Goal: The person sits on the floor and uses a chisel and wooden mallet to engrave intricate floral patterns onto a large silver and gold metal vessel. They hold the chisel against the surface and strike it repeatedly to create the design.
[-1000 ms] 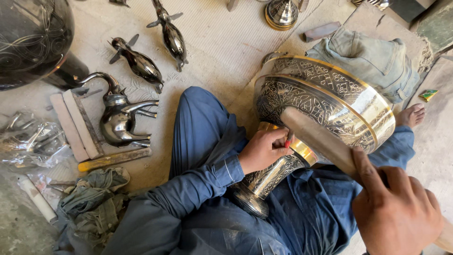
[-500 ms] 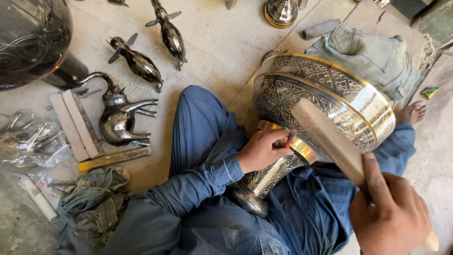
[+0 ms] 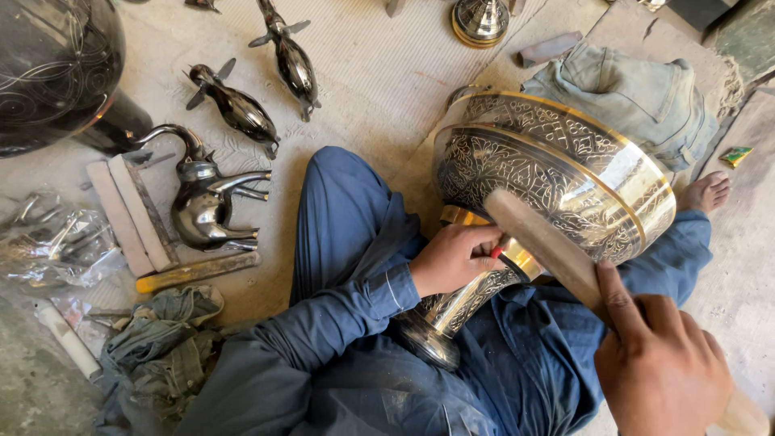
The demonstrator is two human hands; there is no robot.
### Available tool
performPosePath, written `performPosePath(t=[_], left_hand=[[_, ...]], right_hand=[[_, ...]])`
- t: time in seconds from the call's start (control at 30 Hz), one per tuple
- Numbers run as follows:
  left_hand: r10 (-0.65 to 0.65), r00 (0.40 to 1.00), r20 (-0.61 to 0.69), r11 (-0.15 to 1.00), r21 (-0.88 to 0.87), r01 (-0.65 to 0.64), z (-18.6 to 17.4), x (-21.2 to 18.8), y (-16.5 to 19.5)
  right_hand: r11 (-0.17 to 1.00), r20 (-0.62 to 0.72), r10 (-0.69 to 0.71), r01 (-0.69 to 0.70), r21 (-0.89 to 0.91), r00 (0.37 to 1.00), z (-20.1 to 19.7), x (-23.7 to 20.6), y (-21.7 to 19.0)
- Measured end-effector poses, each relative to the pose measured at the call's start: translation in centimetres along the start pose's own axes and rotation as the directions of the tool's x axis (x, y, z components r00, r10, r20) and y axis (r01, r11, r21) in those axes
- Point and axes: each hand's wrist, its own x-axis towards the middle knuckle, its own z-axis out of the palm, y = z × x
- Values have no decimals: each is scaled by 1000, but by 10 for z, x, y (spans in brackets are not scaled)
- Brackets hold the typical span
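- One view only, from the head camera; the landmark is the engraved metal goblet, a wide bowl with gold-coloured bands on a narrow stem, lying tilted across the person's blue-clothed lap with its foot toward the body.
- Left hand sits just under the goblet's bowl, fingers curled tight around the stem where it meets the bowl; a firm clasp.
- Right hand is below and to the right of the goblet, fingers folded around a pale wooden stick; the stick's far end rests against the bowl's engraved wall.
- Judged by its look, the goblet is stiff, fairly heavy and top-heavy; the polished bands are likely slippery, the engraving liable to scratch; the stem seems the surest hold.
- Left of the goblet, on the floor: a dark metal elephant figure, two dark metal bird figures, flat sticks, grey rags.
- Above the goblet: a small brass piece; to its upper right, folded grey-green cloth.
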Motion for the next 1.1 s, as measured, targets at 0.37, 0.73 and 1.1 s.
performPosePath(t=[0.37,0.73,1.1], left_hand=[[-24,1000,-3,999,46,24,1,3,1],[31,999,30,994,100,-34,2,1,5],[22,1000,17,993,112,-23,2,0,5]], right_hand=[[995,21,81,-82,55,997,7,-10,11],[991,16,83,-85,99,996,6,-14,1],[986,7,91,-91,141,996,7,-12,-2]])
